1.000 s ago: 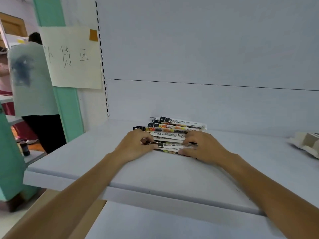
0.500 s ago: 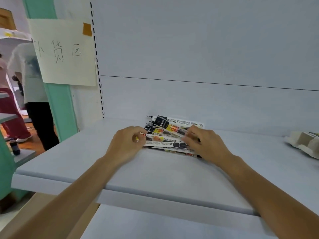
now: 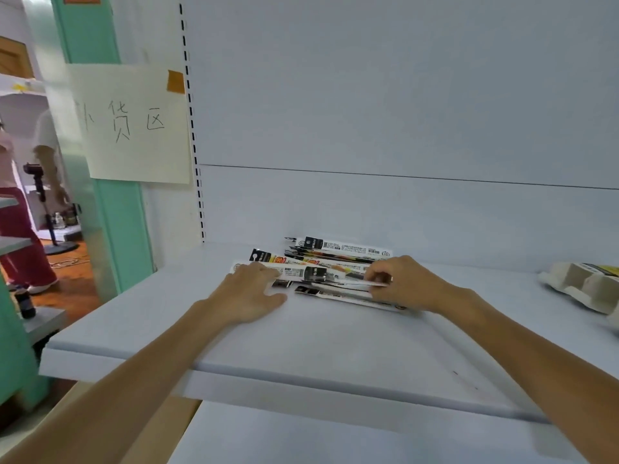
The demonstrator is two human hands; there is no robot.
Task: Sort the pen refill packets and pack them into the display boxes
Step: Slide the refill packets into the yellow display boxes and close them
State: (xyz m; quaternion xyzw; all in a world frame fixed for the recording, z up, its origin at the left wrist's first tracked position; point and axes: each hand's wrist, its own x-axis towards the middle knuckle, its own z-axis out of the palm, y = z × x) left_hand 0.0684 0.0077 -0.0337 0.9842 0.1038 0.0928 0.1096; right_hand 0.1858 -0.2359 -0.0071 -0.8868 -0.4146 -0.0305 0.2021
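Pen refill packets (image 3: 338, 259) are seen in a loose, fanned heap at the back of the pale shelf (image 3: 335, 343), close to the back panel (image 3: 368, 95).

- Left hand (image 3: 249, 293): laid flat with fingers spread, fingertips pressed on the heap's left end, palm on the shelf.
- Right hand (image 3: 405, 283): fingers curled, with a single packet (image 3: 321, 273) pinched by its right end between thumb and fingers.
- Step judged: sorting. One packet is being picked out of the heap while the rest are held down. Nothing is seen packed yet.
- Display box (image 3: 582, 286): pale card, lying on the shelf at the far right, well apart from the heap. Its contents cannot be made out.
- Next move, as judged: the pinched packet would need to be drawn clear without its neighbours being dragged along. Its printed label would then be read so it can be matched with its kind.
- Risk: slick sleeves are likely to slide over one another.

Room: a handwritten paper sign (image 3: 134, 122) is taped beside a green pillar (image 3: 117, 229). At far left, over a wooden floor, a person (image 3: 20, 229) in red trousers is partly seen.
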